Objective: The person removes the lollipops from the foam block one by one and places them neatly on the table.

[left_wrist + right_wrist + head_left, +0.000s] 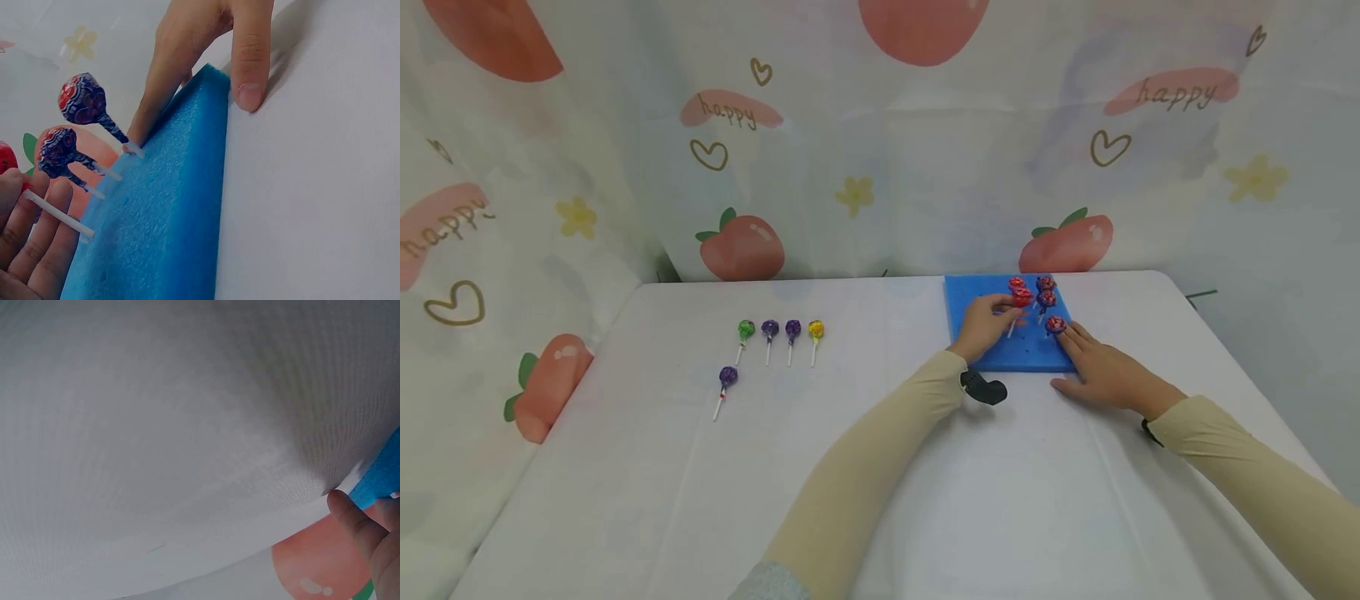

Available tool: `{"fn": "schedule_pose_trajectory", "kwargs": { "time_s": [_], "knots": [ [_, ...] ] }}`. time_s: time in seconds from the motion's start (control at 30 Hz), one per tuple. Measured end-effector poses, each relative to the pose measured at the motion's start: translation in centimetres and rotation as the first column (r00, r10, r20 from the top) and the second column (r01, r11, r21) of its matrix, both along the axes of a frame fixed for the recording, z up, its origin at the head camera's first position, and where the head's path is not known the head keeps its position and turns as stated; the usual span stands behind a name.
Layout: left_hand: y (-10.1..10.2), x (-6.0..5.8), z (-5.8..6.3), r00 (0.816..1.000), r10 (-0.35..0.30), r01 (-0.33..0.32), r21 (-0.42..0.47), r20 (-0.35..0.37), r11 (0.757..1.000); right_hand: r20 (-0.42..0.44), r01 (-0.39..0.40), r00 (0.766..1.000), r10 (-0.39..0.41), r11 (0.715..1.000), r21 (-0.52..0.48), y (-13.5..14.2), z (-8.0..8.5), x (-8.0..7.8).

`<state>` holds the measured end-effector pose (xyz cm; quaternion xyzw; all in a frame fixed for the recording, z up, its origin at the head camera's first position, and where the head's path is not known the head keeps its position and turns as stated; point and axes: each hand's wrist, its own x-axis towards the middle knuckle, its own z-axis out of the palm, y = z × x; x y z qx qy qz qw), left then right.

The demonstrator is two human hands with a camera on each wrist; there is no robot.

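My left hand [987, 325] pinches a red-wrapped lollipop [1022, 297] just under its head, over a blue foam block [1015, 357]. In the left wrist view, that lollipop's white stick [59, 214] slants down with its tip at the foam; whether it has gone in I cannot tell. Another red lollipop [1016, 283] stands right behind it. Several dark blue-and-red lollipops [82, 100] stand tilted in the foam on the right side. My right hand [1108, 372] rests at the block's front right corner, fingers extended along its side and thumb on the table.
Left on the white table [850, 467] lie a green lollipop [746, 330], several purple lollipops [793, 328] and a yellow lollipop [816, 330]. One purple lollipop [727, 377] lies nearer than that row. A fruit-printed curtain [925, 167] hangs behind the table.
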<state>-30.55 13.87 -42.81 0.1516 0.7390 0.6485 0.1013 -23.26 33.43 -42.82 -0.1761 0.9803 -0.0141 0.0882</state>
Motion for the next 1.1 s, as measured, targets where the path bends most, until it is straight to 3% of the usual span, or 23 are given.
{"fn": "schedule_pose_trajectory", "kwargs": {
  "time_s": [0.47,0.83,1.1],
  "knots": [
    [-4.2,0.0,1.0,0.997,-0.018,0.013,0.061,0.082,0.998,0.003,-0.013,1.000,0.013,1.000,-0.012,0.3,-0.1,0.0],
    [-9.5,1.0,2.3,0.994,-0.045,0.045,-0.003,0.100,0.999,0.014,-0.016,1.000,0.016,1.000,-0.007,0.0,0.1,0.0],
    [-13.5,2.5,3.1,0.991,-0.039,0.048,-0.066,0.131,0.997,0.010,-0.019,1.000,0.019,1.000,-0.012,0.1,0.0,0.0]
  ]
}}
